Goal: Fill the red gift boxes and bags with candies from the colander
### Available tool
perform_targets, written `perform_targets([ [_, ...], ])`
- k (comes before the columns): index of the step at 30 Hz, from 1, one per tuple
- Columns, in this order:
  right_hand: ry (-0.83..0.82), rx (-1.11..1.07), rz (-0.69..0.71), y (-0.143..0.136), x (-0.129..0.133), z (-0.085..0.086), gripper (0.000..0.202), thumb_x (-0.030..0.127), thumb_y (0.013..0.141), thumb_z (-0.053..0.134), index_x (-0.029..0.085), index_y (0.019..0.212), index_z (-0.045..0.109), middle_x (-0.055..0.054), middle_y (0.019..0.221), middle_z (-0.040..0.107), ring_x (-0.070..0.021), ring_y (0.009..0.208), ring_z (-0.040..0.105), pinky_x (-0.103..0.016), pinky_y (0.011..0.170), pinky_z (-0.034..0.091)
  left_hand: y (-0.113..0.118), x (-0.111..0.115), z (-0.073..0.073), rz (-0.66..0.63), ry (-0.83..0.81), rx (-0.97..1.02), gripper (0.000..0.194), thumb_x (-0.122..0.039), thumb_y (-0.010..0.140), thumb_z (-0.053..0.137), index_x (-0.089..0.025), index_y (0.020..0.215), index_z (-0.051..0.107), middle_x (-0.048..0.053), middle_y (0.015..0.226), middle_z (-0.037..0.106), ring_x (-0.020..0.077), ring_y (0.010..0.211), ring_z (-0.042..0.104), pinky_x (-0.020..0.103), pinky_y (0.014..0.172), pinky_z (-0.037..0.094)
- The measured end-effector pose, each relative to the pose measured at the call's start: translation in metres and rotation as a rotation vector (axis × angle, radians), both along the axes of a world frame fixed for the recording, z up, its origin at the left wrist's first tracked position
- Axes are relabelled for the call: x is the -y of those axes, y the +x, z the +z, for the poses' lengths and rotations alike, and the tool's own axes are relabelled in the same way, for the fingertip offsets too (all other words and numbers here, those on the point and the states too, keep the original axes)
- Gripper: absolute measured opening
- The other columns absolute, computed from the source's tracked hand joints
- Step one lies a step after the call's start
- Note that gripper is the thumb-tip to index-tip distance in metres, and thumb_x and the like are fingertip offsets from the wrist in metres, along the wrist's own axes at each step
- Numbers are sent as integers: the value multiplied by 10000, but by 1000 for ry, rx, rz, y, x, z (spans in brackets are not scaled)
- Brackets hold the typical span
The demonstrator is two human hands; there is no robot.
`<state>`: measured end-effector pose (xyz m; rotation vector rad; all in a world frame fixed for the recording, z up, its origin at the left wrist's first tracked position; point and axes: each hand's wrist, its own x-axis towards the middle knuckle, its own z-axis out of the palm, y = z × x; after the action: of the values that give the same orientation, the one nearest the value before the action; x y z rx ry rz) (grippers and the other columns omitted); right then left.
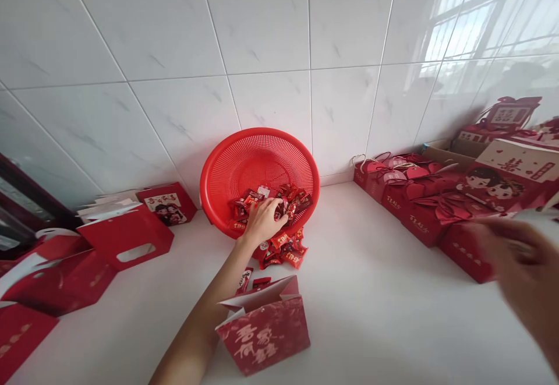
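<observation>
A red mesh basket (pixel 262 140) leans tilted against the tiled wall, with red wrapped candies (pixel 299 204) in its lower part. More candies (pixel 293 255) lie on the white surface at its rim. My left hand (pixel 264 219) reaches over the rim into the candies, fingers curled; what they grip, if anything, is too small to name. An open red paper box (pixel 266 335) with pale lettering stands below, near my left forearm. My right hand (pixel 515 257) is at the far right, smeared by motion, beside the row of red boxes; its fingers are not clear.
Red gift boxes (pixel 421 222) with ribbons line the right side, and a cardboard box (pixel 449 155) stands behind them. Several unfilled-looking red boxes (pixel 131 228) stand at the left. The tiled wall (pixel 266 24) bounds the back.
</observation>
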<state>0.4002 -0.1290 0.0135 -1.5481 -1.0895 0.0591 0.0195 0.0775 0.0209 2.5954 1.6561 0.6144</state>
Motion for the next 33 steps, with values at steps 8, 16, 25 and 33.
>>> perform_targets([
  [8,-293,-509,845,-165,-80,-30,315,481,759,704,206,897,635,13,683,578,-100,485,412,-264,469,341,27,-7,-2,-2,7,-52,745,-546,849,692,-234,1493,486,202,1571,407,401,1447,408,597,1188,294],
  [16,-384,-502,935,-185,-82,-57,252,418,794,684,217,918,594,24,746,572,-103,508,456,-265,485,321,34,-26,9,-43,-24,-192,504,-429,862,712,-215,1316,665,206,1587,386,433,1430,426,662,1209,203],
  [25,-401,-536,967,-185,-83,-57,267,431,788,676,228,926,571,58,676,529,-99,453,454,-262,466,303,42,-33,6,-46,92,-115,130,-246,833,677,-223,927,764,130,1403,597,357,1341,512,661,1225,124],
  [33,-350,-805,968,-180,-87,-54,146,307,727,589,221,838,551,25,712,658,-102,433,480,-274,514,323,23,-44,20,-35,99,68,362,-294,957,417,-187,710,660,87,905,730,225,882,675,349,856,506],
])
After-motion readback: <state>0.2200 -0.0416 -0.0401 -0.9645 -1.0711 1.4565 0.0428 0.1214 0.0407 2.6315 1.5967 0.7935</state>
